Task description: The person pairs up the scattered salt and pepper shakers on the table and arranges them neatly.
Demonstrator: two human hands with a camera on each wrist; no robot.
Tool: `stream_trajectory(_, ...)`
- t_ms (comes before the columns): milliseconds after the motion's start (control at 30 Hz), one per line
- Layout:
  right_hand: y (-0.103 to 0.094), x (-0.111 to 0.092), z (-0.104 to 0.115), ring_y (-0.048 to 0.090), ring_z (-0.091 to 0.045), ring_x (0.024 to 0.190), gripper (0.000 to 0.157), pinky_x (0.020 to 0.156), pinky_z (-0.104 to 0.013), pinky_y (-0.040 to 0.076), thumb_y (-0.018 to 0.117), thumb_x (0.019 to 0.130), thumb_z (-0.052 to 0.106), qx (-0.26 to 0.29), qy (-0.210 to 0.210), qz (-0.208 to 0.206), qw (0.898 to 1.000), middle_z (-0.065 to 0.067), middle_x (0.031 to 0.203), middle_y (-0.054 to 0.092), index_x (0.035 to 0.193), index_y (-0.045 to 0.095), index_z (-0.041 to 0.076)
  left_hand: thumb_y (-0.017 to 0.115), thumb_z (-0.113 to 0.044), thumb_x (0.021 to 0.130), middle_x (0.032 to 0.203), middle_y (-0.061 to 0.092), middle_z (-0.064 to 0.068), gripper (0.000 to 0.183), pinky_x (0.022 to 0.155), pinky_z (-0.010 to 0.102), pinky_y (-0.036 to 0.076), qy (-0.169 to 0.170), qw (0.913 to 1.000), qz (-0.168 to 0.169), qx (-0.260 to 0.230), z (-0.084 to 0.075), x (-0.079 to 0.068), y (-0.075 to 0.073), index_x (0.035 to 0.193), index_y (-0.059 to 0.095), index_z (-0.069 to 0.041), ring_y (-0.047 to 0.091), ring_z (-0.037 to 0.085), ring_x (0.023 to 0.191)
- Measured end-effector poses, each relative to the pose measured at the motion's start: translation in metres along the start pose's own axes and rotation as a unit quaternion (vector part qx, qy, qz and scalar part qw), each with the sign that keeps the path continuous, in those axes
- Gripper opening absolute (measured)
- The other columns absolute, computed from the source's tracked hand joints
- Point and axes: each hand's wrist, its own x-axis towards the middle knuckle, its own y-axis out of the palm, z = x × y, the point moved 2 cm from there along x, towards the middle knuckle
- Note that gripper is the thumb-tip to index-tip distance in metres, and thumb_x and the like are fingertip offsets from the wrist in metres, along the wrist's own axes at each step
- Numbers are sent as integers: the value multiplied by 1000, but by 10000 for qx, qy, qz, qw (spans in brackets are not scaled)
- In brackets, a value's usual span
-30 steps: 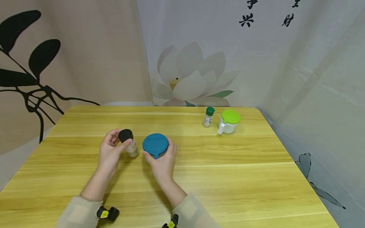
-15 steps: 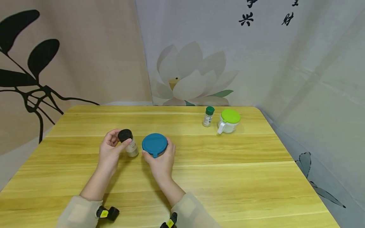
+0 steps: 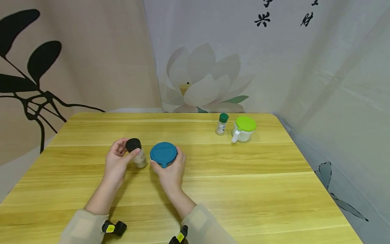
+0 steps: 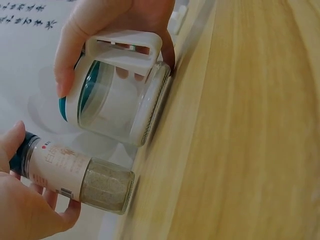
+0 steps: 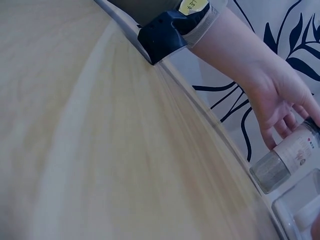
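Note:
In the head view my left hand [image 3: 117,162] holds a spice bottle [image 3: 140,160] with a black cap, thumb on its near side. The left wrist view shows its pale label [image 4: 60,170] and greyish powder in the clear lower part. Just right of it, my right hand [image 3: 172,169] grips a seasoning jar [image 4: 112,102] with a blue lid [image 3: 163,154], fingers and thumb around its sides. Clear glass and a white handle [image 4: 127,50] show on this jar in the left wrist view. Both containers stand upright, side by side with a narrow gap.
At the back right of the wooden table [image 3: 243,196] stand a small green-capped bottle [image 3: 221,125] and a white-handled jar with a lime-green lid [image 3: 246,124]. A printed curtain [image 3: 201,61] hangs behind the table's far edge.
The right hand and the blue-lidded jar have shifted very slightly left, toward the spice bottle. The left hand keeps its hold almost unmoved; the head view has drifted a little.

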Motion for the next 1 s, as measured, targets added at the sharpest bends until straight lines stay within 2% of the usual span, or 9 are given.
stream_trajectory(600, 3, -4, 4, 47, -26, 115, 86, 93, -52, 39, 88, 68, 30, -205, 58, -195, 9996, -4, 126, 44, 137, 40, 10, 73, -1, 83, 102, 59, -5, 44, 84, 19, 43, -2, 9999, 67, 102, 3, 1, 0, 121, 53, -10, 49, 14, 103)
stream_trajectory(767, 4, -5, 4, 47, -27, 115, 86, 92, -53, 39, 87, 69, 31, -249, 59, -177, 9995, -4, 126, 44, 137, 40, 11, 74, -2, 82, 102, 60, -5, 45, 84, 19, 42, -76, 9999, 40, 121, 4, 2, -2, 121, 53, -11, 49, 14, 103)
stream_trajectory(1000, 5, -6, 3, 45, -28, 117, 86, 94, -53, 38, 88, 69, 26, -308, 42, -49, 9995, -6, 128, 42, 138, 37, 10, 75, -4, 83, 102, 59, -5, 46, 83, 19, 43, -91, 9996, 74, 239, 4, 3, -2, 122, 53, -11, 49, 14, 103)
